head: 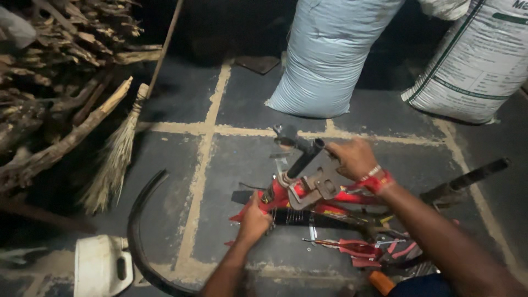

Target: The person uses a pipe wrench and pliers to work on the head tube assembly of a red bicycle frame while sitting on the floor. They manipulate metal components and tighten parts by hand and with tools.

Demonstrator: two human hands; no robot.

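A red bicycle frame (286,193) lies on the dark tiled floor in front of me. A large metal pipe wrench (316,184) is clamped on the frame near its head tube, its dark handle (304,157) angled up and away. My right hand (355,158), with a red wristband, grips the wrench's upper jaw. My left hand (254,221) is closed on the red frame just below the wrench. Red-handled pliers (352,247) lie on the floor near my right forearm.
A curved black tyre (138,231) and a white plastic jerrycan (102,265) sit at lower left. A straw broom (113,159) and stacked firewood (55,77) fill the left. Two large sacks (330,55) (478,66) stand at the back. A dark handlebar (465,184) lies at right.
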